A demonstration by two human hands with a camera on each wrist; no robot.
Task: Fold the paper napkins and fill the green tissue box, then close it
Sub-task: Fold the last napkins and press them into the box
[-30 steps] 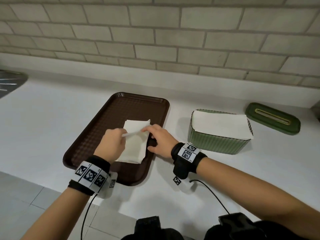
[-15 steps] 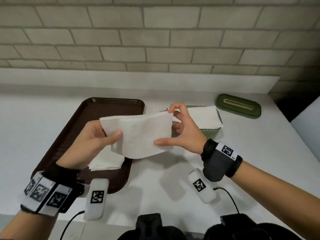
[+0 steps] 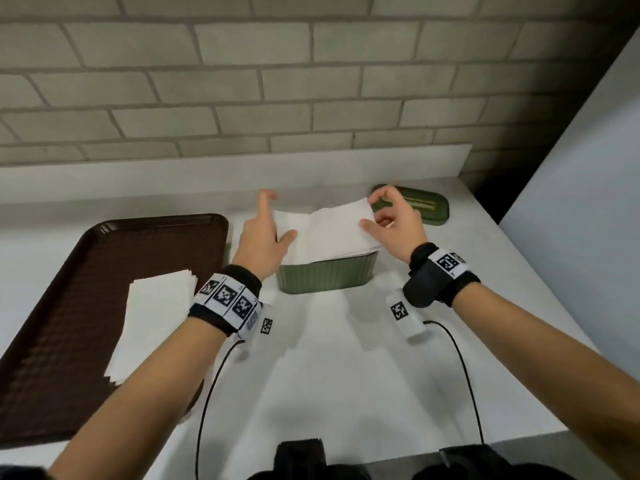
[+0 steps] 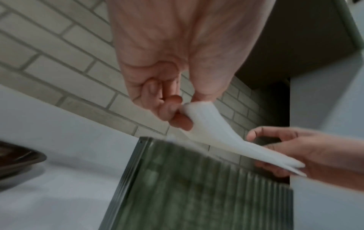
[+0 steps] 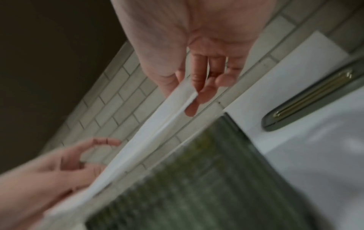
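Note:
Both hands hold a folded white napkin flat just above the open green tissue box, which has white napkins in it up to the rim. My left hand pinches the napkin's left end between thumb and curled fingers, index raised. On the other end, my right hand pinches with thumb and fingertips. The ribbed box wall shows blurred under the napkin in both wrist views. The green lid with its gold slot lies behind the box to the right.
A brown tray sits left of the box with a small stack of unfolded napkins on it. A brick wall runs along the back of the white counter. A pale panel stands at the counter's right end.
The hands lifted one napkin off the tray stack, held it spread in the air, and have carried it right to just above the box. The head view has swung right.

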